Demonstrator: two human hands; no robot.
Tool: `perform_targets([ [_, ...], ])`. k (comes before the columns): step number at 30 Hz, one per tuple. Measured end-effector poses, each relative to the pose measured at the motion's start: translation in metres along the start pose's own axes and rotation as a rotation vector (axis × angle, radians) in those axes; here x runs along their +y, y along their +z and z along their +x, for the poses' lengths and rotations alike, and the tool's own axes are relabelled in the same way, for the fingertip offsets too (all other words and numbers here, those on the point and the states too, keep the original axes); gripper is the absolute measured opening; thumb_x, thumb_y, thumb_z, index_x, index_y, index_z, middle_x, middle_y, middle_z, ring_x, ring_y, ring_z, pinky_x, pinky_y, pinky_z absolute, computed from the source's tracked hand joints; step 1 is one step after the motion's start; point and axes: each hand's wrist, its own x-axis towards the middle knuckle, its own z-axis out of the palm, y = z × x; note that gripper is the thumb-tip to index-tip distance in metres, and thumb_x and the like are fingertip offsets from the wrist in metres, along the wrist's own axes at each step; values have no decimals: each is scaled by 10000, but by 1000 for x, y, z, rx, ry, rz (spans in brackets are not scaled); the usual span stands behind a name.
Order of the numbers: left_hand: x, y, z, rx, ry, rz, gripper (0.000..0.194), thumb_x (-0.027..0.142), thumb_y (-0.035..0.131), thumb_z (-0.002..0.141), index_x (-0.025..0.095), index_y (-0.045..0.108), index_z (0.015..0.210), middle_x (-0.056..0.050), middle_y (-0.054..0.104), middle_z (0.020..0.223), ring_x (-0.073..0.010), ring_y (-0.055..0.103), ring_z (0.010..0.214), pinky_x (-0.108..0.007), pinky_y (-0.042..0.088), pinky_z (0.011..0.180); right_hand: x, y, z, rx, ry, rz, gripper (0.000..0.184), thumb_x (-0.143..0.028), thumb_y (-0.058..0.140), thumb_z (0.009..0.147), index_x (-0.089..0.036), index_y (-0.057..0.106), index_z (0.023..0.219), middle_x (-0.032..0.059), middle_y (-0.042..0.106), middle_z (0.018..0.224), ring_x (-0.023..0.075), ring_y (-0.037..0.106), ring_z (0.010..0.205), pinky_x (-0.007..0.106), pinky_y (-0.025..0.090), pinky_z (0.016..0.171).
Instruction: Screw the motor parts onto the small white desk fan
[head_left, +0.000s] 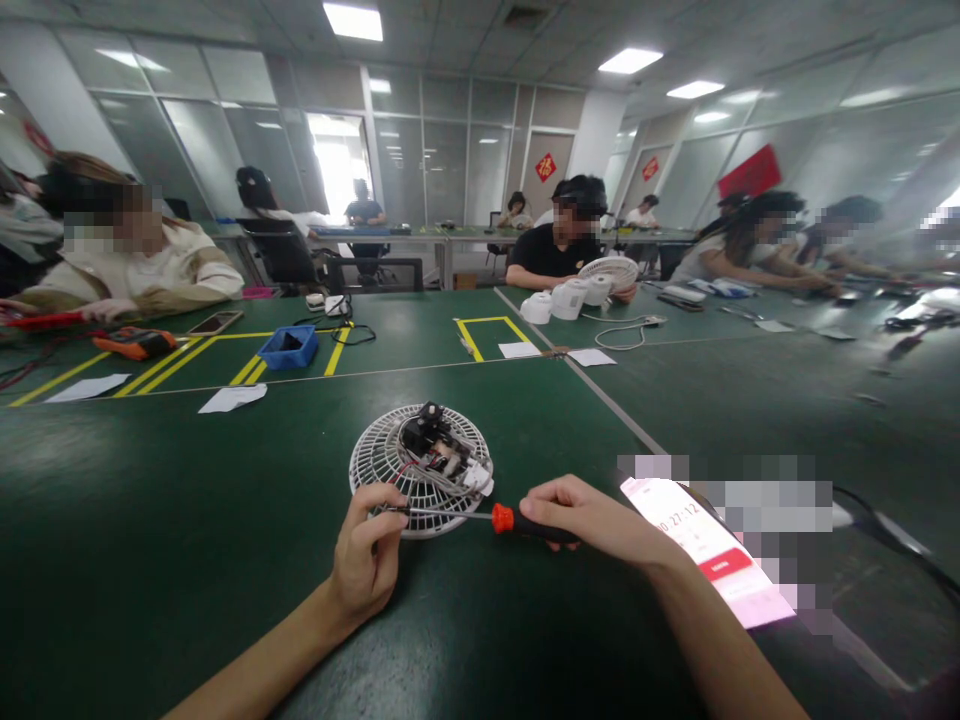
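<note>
And here on the green surface, near and central, sits the white grille, lying flat with the black motor and a tangle of wires on top! The right hand has its grip wrapped round the handle of the screwdriver, shaft pointing left across the grille's near edge. Over to the left hand: thumb and fingers pinch at the shaft's tip, where a small dark piece shows, though whether it is separate from the tool I cannot tell. Now, handling: the screwdriver looks stiff and easy to manage, best taken by that thick handle. The grille looks light, probably plastic, with thin ribs that could flex or crack, so the outer rim is the place to hold it. The motor is likely the heavy part, and the wires look the most fragile, so no tugging there! Containers next: far left stands a blue box, open at the top, with a dark thing inside, too small to identify. Right of the right forearm, a lit phone shows a timer.
</note>
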Motion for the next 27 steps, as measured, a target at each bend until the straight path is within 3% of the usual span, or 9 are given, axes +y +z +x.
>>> perform_targets([
  [8,2,0,-2,13,50,33,288,-3,528,906,244,543,1053,-45,608,1067,-165,656,968,-346,604,811,-7,-6,-2,103,-98,-27,380,-577,775,778,-205,742,846,-4,641,799,179,549,748,271,395,680],
  [12,2,0,-2,5,66,14,305,-30,536,888,236,548,1036,-44,598,1071,-157,649,974,-330,596,819,-4,-6,-1,117,-98,-23,400,-594,721,837,-196,730,808,-14,599,746,162,524,708,259,373,639],
  [15,1,0,-1,-5,71,-1,324,-48,529,877,225,551,1050,-53,603,1083,-163,646,989,-340,593,830,1,-3,1,49,-38,26,514,-654,620,897,-182,672,703,-28,527,644,145,496,619,254,356,576],
  [18,1,1,0,-2,66,-16,343,-58,523,874,218,550,1077,-58,610,1086,-169,645,1001,-353,593,839,3,-2,2,-5,-31,29,505,-642,624,905,-181,657,699,-31,518,651,145,504,625,255,367,583],
  [23,2,0,0,-3,70,-40,335,-45,534,882,215,553,1092,-53,622,1084,-169,647,1010,-358,591,861,-2,-8,1,81,-118,-46,361,-549,704,882,-193,742,836,-17,606,777,156,521,731,262,366,673],
  [27,2,1,2,-5,83,-54,339,-42,549,882,212,555,1106,-54,629,1081,-169,648,1004,-352,588,855,-1,-10,1,91,-101,-26,388,-572,719,862,-186,746,820,-15,611,762,153,528,726,261,373,671],
])
